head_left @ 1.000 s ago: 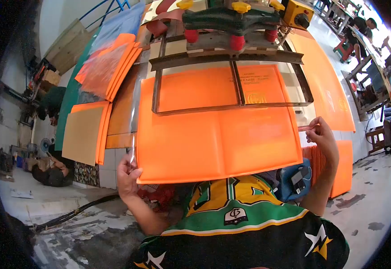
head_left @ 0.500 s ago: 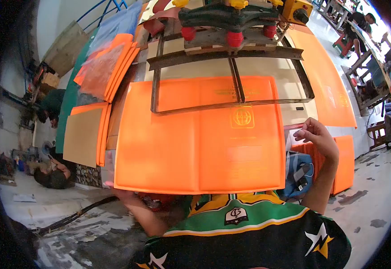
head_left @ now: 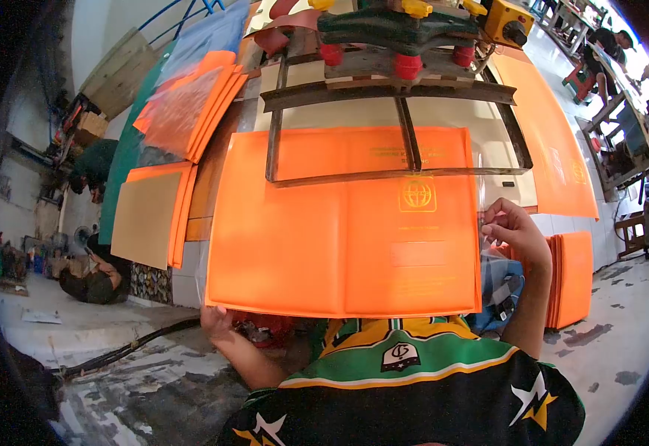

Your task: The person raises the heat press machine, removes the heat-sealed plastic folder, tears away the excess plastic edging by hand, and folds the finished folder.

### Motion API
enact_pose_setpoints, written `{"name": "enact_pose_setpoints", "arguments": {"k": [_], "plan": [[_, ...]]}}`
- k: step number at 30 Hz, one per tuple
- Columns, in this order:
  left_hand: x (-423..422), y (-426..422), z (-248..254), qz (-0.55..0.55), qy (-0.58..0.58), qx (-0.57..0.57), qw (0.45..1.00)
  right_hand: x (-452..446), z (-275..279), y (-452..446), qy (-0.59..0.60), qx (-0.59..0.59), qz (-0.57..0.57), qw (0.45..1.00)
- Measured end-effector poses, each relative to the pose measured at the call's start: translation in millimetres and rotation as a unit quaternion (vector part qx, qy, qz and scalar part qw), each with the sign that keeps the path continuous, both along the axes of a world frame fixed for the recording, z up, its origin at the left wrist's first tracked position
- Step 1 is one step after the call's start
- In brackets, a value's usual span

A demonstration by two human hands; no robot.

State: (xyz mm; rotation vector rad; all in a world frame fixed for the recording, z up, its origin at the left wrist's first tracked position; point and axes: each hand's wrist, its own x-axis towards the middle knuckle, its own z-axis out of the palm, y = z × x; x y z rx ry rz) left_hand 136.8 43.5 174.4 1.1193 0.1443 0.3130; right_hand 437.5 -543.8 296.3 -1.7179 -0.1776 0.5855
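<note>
A wide orange plastic folder cover (head_left: pixel 287 238) lies spread before me, with a centre fold and gold lettering and an emblem on its right half. Its upper part is under the dark metal frame (head_left: pixel 399 176) of a press. My left hand (head_left: pixel 217 324) grips the lower left corner, its fingers partly hidden by the cover. Beside the right edge, my right hand (head_left: pixel 516 232) is closed in a pinch on a thin clear plastic sheet (head_left: pixel 494 256). A strip of clear plastic also shows along the cover's left edge.
The press head (head_left: pixel 399 37) with red knobs stands at the back, beside a yellow switch box (head_left: pixel 508 22). Orange covers are stacked left, one pile topped by a tan board (head_left: pixel 144 219); more orange covers (head_left: pixel 571 279) are at right. Other people are in the background.
My right hand has moved down to the cover's right edge and closed on the clear plastic. More of my left hand shows at the lower left corner. The view has shifted slightly.
</note>
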Motion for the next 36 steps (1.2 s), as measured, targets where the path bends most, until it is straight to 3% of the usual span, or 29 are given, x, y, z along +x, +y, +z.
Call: {"name": "enact_pose_setpoints", "arguments": {"k": [5,7,9,10,11,12,13,16,17,20,24,27,30,32,36], "plan": [[12,-28,44,0.11,0.112,0.075,0.985,-2,5,14,0.011,0.028,0.011,0.999],[17,-34,61,0.087,0.045,0.125,0.987,-9,20,26,0.026,0.008,-0.055,0.998],[-2,-18,59,0.025,0.017,0.145,0.989,-7,15,20,0.033,0.016,-0.035,0.999],[14,-1,40,-0.041,-0.182,0.154,0.97,-6,11,18,0.041,0.025,-0.015,0.999],[30,16,21,-0.192,-0.414,0.086,0.886,-6,7,18,0.041,0.025,-0.016,0.999],[51,26,12,-0.363,-0.54,0.021,0.759,-6,2,18,0.022,0.027,-0.005,0.999],[24,22,17,-0.273,-0.434,0.01,0.859,-6,0,18,0.004,0.03,0.006,1.0],[-3,20,9,-0.117,-0.267,0.001,0.956,-7,1,20,0.032,0.028,0.043,0.998],[-8,18,3,-0.008,-0.209,0.009,0.978,-7,1,23,0.032,0.028,0.041,0.998],[-4,16,4,-0.018,-0.2,-0.036,0.979,-7,-1,29,0.043,0.061,0.075,0.994],[2,-5,18,0.062,-0.14,-0.043,0.987,-6,-1,33,0.048,0.035,0.08,0.995],[6,-9,32,0.022,-0.099,0.003,0.995,-6,-2,34,0.056,0.043,0.086,0.994],[-1,-4,37,0.086,0.011,-0.009,0.996,-5,-3,34,0.057,0.043,0.093,0.993],[-2,-1,46,0.07,0.062,0.144,0.985,-6,0,35,0.058,0.035,0.1,0.993],[-2,-2,54,0.113,0.058,0.135,0.983,-7,1,37,0.024,-0.012,0.143,0.989]]}}
